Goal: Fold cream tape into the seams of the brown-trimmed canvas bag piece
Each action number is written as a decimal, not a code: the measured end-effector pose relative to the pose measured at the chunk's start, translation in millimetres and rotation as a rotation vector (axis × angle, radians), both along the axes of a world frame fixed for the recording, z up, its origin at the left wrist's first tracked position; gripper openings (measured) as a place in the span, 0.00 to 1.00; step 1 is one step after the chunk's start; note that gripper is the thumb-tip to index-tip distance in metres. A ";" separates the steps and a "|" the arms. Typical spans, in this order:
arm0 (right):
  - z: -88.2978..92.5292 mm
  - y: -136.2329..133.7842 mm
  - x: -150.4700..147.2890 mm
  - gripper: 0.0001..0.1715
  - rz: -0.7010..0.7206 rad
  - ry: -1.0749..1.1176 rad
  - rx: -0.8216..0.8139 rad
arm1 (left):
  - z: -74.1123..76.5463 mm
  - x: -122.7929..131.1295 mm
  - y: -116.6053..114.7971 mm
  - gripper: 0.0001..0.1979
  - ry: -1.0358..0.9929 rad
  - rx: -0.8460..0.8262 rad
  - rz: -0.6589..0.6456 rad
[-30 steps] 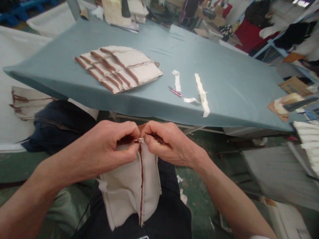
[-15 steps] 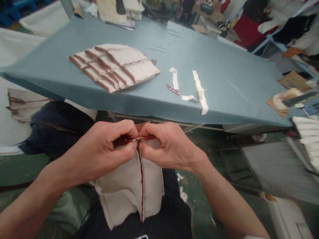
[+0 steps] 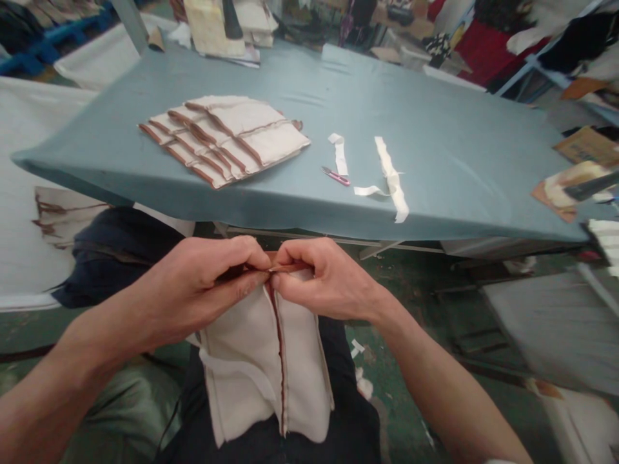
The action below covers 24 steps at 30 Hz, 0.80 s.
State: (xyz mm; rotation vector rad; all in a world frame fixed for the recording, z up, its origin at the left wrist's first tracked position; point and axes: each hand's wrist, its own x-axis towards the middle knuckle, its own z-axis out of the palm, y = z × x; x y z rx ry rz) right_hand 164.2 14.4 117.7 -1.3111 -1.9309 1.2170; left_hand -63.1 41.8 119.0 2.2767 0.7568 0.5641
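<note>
A cream fabric piece (image 3: pixel 251 367) with a brown zipper (image 3: pixel 279 348) down its middle hangs over my lap. My left hand (image 3: pixel 203 283) pinches the top of the piece on the left side of the zipper, fingers closed. My right hand (image 3: pixel 329 277) pinches the top on the right side, thumb and fingers pressed together at the zipper's upper end. Both hands meet just below the near edge of the blue-grey table (image 3: pixel 435 148).
On the table lies a fanned stack of similar cream pieces with brown zippers (image 3: pixel 225 138), small pink snips (image 3: pixel 336 176) and white fabric strips (image 3: pixel 391 177). More cloth hangs at the left (image 3: pixel 29 212). Boxes and clutter stand at the right and back.
The view shifted a little. My hands stay pinched at the zipper's top, and the fabric piece now hangs slightly further right and lower.
</note>
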 end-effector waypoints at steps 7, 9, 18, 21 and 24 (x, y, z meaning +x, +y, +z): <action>-8.4 3.5 5.3 0.08 -0.006 0.063 -0.164 | -11.2 2.8 4.1 0.05 -0.004 -0.025 0.013; -10.5 4.2 6.1 0.08 -0.007 0.077 -0.172 | -9.8 4.0 6.3 0.06 0.011 -0.054 0.004; -15.8 6.2 6.0 0.07 0.015 0.220 -0.217 | -14.2 0.7 5.7 0.06 -0.032 0.043 -0.008; -14.4 4.5 4.6 0.06 -0.009 0.129 -0.141 | -13.1 -0.9 2.3 0.08 -0.029 0.085 -0.016; -14.1 3.8 2.7 0.05 -0.026 0.095 -0.111 | -10.4 -0.4 -2.4 0.08 -0.001 0.135 0.006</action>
